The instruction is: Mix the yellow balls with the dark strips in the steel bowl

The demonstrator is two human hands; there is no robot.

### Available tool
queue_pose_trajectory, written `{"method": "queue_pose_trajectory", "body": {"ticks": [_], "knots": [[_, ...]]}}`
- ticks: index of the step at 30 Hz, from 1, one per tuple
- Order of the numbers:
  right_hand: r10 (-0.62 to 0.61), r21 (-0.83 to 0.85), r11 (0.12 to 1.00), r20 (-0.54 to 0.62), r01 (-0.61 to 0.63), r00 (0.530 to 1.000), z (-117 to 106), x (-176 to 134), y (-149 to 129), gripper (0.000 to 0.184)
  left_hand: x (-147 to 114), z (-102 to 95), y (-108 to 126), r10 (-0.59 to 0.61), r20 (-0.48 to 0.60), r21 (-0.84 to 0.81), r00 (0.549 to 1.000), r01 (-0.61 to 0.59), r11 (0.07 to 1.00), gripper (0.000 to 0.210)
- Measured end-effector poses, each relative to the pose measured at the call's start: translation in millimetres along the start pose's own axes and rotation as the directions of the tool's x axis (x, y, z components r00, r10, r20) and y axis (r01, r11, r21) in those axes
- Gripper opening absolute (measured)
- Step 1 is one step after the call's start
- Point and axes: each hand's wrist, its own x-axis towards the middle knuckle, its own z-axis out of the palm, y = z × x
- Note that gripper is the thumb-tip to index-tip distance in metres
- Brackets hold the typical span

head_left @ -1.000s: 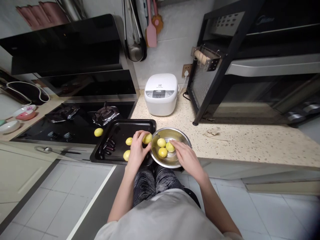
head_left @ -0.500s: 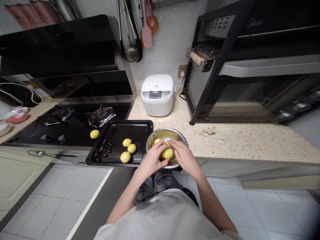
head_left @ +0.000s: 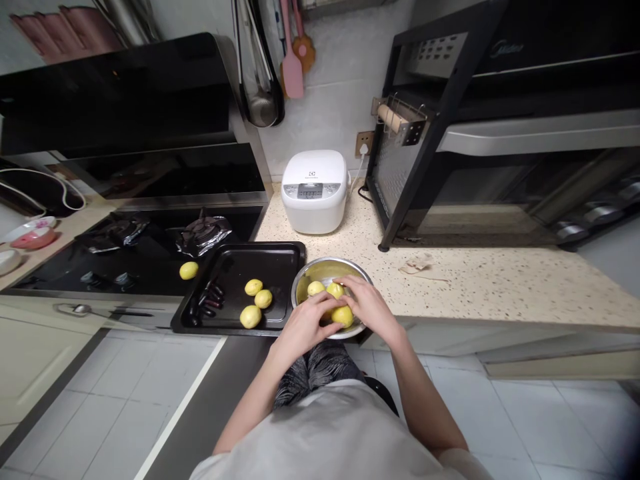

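A steel bowl [head_left: 313,271] sits at the counter's front edge with yellow potatoes in it. Both my hands are over the bowl's near side. My left hand [head_left: 304,325] and my right hand [head_left: 369,307] close together around one yellow potato [head_left: 343,315]. Two more potatoes [head_left: 316,288] lie behind it in the bowl. Left of the bowl, a black baking tray [head_left: 280,253] holds three potatoes [head_left: 255,298]. A single potato [head_left: 189,270] lies on the black stove.
A white rice cooker [head_left: 314,191] stands at the back of the speckled counter [head_left: 480,280]. A black rack with an oven [head_left: 500,120] fills the right. Foil-covered burners [head_left: 203,233] are on the stove [head_left: 145,257]. Utensils [head_left: 293,60] hang on the wall.
My left hand left a potato in the tray and moved right into the bowl. Both hands now grip one potato at the bowl's near side.
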Motion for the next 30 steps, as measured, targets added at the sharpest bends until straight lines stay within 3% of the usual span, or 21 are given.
{"method": "queue_pose_trajectory", "body": {"ticks": [8, 14, 18, 20, 24, 27, 30], "knots": [[-0.038, 0.008, 0.999, 0.054, 0.037, 0.998, -9, 0, -4, 0.043, -1, -1.3, -22, -0.035, -0.118, 0.142, 0.992, 0.052, 0.988, 0.025], [-0.07, -0.029, 0.997, 0.048, 0.072, 0.996, -7, -5, -5, 0.041, -7, -5.1, -23, 0.012, -0.165, 0.098, 0.986, 0.004, 0.995, 0.021], [-0.072, -0.032, 0.997, 0.03, 0.073, 0.997, -6, -6, -2, 0.04, -13, -11.9, -26, 0.016, -0.277, 0.087, 0.961, 0.009, 0.996, 0.022], [-0.066, -0.04, 0.997, 0.023, 0.067, 0.998, -6, -7, -1, 0.039, -18, -18.0, -33, -0.022, -0.367, 0.128, 0.93, 0.074, 0.989, 0.023], [-0.056, -0.059, 0.997, 0.013, 0.056, 0.998, -6, -8, -1, 0.038, -30, -29.4, -56, -0.154, -0.479, 0.287, 0.865, 0.319, 0.903, 0.031], [-0.067, -0.08, 0.995, 0.006, 0.067, 0.998, -5, -10, -2, 0.037, -39, -32.7, -70, -0.232, -0.442, 0.407, 0.866, 0.424, 0.809, 0.036], [-0.084, -0.095, 0.992, -0.017, 0.082, 0.996, -3, -13, -3, 0.037, -43, -31.6, -75, -0.268, -0.386, 0.467, 0.883, 0.437, 0.769, 0.04]]}}
